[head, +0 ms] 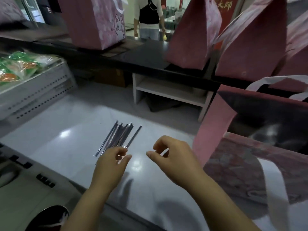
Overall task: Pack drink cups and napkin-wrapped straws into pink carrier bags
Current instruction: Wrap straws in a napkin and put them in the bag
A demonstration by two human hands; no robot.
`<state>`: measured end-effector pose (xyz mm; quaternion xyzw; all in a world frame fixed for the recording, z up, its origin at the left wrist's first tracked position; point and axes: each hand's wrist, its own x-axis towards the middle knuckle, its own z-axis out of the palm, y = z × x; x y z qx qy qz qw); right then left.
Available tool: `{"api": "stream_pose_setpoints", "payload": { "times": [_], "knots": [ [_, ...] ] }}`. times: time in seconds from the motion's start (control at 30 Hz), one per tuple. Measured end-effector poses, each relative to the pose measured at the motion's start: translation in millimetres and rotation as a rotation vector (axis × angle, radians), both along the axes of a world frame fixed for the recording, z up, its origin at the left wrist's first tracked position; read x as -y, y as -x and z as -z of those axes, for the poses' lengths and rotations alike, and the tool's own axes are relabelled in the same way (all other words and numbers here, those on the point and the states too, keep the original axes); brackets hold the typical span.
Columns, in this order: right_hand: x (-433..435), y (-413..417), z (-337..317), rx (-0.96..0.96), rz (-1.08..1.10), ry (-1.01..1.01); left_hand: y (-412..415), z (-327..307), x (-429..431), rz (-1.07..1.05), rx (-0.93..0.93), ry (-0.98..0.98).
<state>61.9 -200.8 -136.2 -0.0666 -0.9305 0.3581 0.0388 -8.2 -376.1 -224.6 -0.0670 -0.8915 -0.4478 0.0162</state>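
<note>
Lying on glossy white counter (pixel 75 130), thin plastic-sleeved straws (pixel 116 137) touch the relaxed left hand (pixel 110 164); right hand (pixel 173 159) loosely curled, empty.

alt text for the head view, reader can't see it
Two hands above a white counter: the left hand over the near ends of dark wrapped straws, the right hand loosely curled and empty beside it. An open pink carrier bag stands at right, more pink bags on a dark shelf behind.

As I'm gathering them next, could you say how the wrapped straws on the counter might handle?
The straws look thin and straight, probably stiff and light. Wrapped in glossy film on the shiny counter, they may slide. Lying loose and fanned, they'll likely scatter if pushed.
</note>
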Motion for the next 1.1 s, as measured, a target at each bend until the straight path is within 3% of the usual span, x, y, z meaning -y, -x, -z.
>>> {"api": "stream_pose_setpoints", "payload": {
  "times": [0.3,0.47,0.7,1.1],
  "knots": [
    [-4,25,54,0.198,0.198,0.008,56,43,4,0.068,-0.142,0.499],
    [-4,26,63,0.207,0.233,0.014,69,42,-2,0.036,-0.133,0.575],
    [-7,27,69,0.203,0.273,0.038,76,31,-8,-0.038,0.03,0.452],
    [-10,32,68,0.18,0.269,0.053,85,25,1,0.014,0.053,0.222]
  ]
}}
